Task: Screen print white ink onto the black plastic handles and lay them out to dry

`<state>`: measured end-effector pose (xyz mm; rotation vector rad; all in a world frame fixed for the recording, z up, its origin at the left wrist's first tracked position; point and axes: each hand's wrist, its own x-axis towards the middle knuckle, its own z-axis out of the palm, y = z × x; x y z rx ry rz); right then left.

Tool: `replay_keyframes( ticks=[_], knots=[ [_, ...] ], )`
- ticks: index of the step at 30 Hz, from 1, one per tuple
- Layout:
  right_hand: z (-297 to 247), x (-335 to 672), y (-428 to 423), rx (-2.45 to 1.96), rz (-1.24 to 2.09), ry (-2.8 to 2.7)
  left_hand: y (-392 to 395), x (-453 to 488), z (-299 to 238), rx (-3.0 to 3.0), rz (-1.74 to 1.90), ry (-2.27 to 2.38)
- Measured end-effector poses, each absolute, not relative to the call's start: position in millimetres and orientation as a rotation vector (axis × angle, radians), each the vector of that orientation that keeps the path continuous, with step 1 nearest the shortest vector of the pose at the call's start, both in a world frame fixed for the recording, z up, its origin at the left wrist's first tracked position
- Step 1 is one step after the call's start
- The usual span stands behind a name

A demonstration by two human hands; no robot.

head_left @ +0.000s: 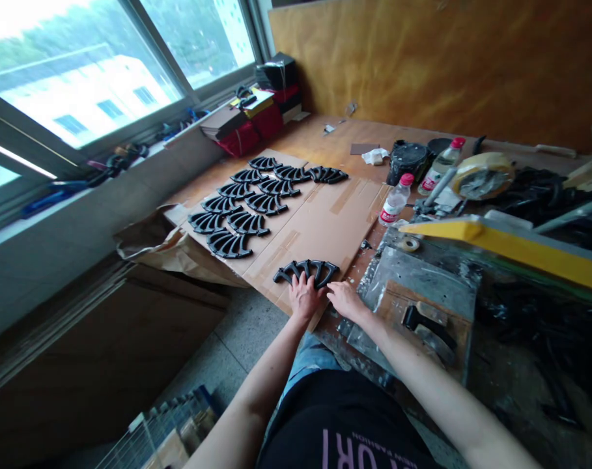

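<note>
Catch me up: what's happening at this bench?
A person at a workbench has both hands on the near edge of a cardboard sheet. The left hand lies with fingers spread on a black fan-shaped part. The right hand rests flat beside it, at the part's right end. More parts of the same shape lie in rows at the far end of the sheet. Two bottles and a tape roll sit to the right.
</note>
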<state>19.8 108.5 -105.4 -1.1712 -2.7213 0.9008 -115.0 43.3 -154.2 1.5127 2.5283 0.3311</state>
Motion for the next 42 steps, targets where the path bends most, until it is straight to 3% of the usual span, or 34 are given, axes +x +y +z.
replay_keyframes(
  ticks=[8,18,24,29,34,42],
  knots=[
    [-140,-28,117,-1.287,0.947,-2.595,95,-191,-148,1.673,0.347,2.236],
    [-170,-106,187,-1.415,0.658,-2.611,353,-294,-135,2.139,0.402,1.867],
    [-180,-103,187,-1.398,0.689,-2.620,428,-320,-152,2.075,0.340,1.961],
    [-182,-100,189,-1.400,0.688,-2.656,420,-316,-168,1.940,0.406,2.214],
    [-173,-101,192,-1.372,0.694,-2.683,356,-284,-194,1.951,0.626,2.281],
    [-105,-40,174,-1.164,1.035,-2.617,260,-233,-184,1.676,0.762,2.060]
  ],
)
